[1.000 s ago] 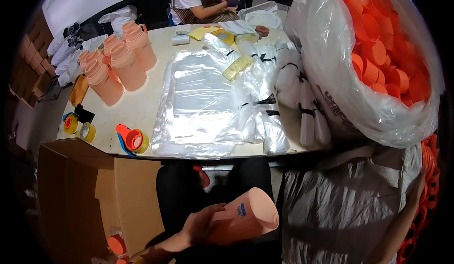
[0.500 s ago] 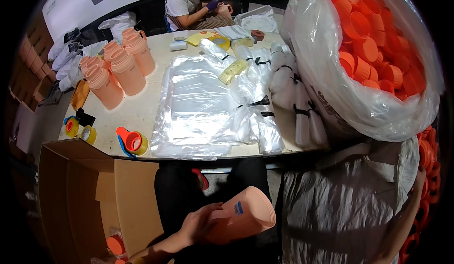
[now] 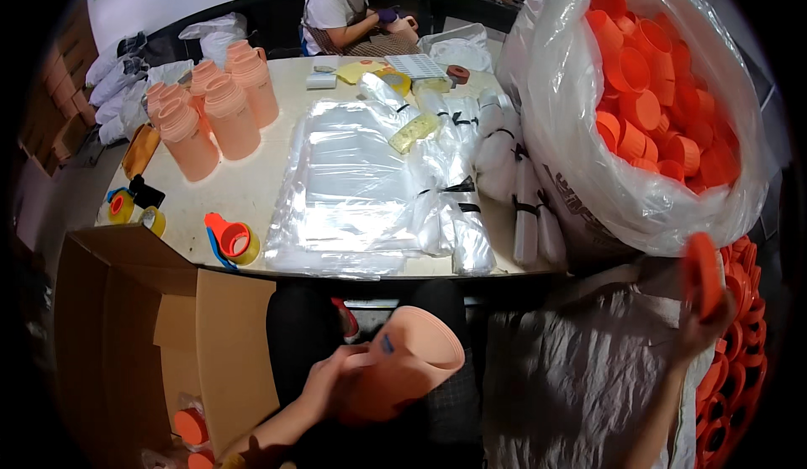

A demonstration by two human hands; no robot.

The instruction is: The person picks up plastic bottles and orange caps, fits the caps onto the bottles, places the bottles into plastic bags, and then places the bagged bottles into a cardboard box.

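A peach-coloured plastic jug (image 3: pixel 382 385) lies tilted over my lap, its wide open mouth facing up and to the right. My left hand (image 3: pixel 328 381) is closed round its handle side. A small blue label shows near the rim. Off to the right, my right hand (image 3: pixel 704 328) is raised and closed on an orange-red plastic ring (image 3: pixel 699 274), slightly blurred and seen nearly edge-on. Beside that hand, a heap of similar orange-red rings (image 3: pixel 740 368) stands at the right edge.
On the table (image 3: pixel 252 192) lie clear plastic bags (image 3: pixel 353 175), several peach jugs (image 3: pixel 231 120) and a tape dispenser (image 3: pixel 235 240). A big sack of orange cups (image 3: pixel 538 133) stands at right, a cardboard box (image 3: pixel 235 343) at left. Across the table sits a co-worker (image 3: pixel 332 15).
My right hand has lifted away from the heap at the right with an orange-red ring in it. The jug in my left hand has shifted a little up and left.
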